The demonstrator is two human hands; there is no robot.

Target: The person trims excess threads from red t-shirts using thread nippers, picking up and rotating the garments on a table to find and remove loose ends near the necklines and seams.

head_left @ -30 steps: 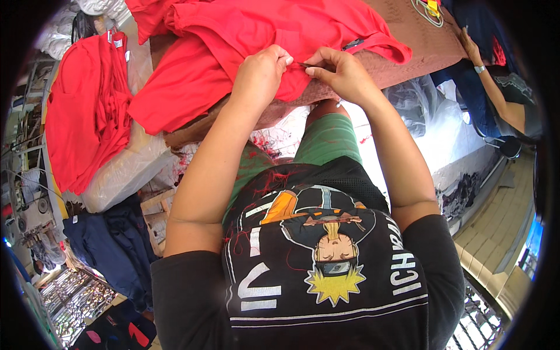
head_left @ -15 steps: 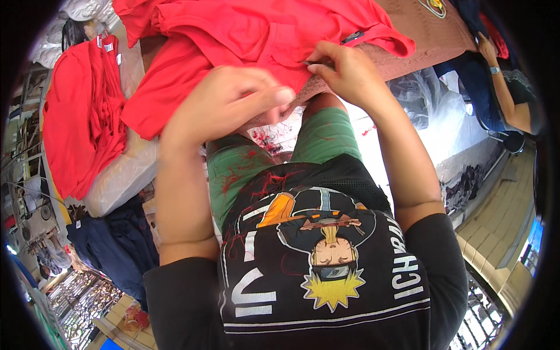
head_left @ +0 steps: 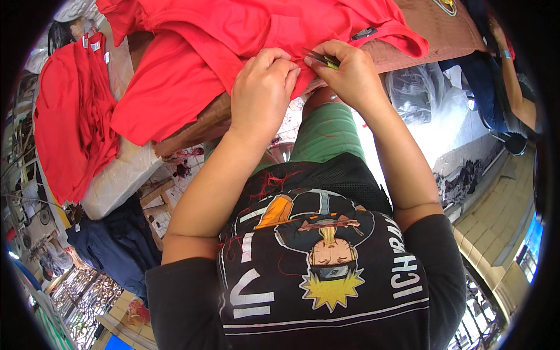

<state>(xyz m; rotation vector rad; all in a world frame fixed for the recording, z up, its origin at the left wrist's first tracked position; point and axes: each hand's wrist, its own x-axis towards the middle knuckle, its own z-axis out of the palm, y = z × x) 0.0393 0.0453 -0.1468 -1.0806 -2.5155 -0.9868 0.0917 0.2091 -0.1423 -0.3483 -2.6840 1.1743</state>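
A red shirt (head_left: 233, 29) lies spread over the padded brown work surface in front of me, its near edge hanging toward my lap. My left hand (head_left: 262, 84) is closed in a pinch at that edge, with its fingertips on the red cloth. Just to the right, my right hand (head_left: 354, 73) holds small thread snips (head_left: 322, 58), dark-bladed with a yellow-green part, their tips pointing left over the cloth. Its thumb and fingertips are close to the left fingertips. Any thread between the hands is too small to make out. A dark label (head_left: 364, 33) shows at the shirt's collar.
A pile of red garments (head_left: 76, 116) rests on a plastic-wrapped stack at left, above dark blue garments (head_left: 116, 245). Clear plastic (head_left: 417, 93) hangs at right, near another person's arm (head_left: 513, 87). Red thread scraps cling to my clothes. The brown cloth (head_left: 402, 56) covers the surface edge.
My left hand has moved from the air above my lap forward to the shirt's edge and closed there. The snips in my right hand now show more plainly.
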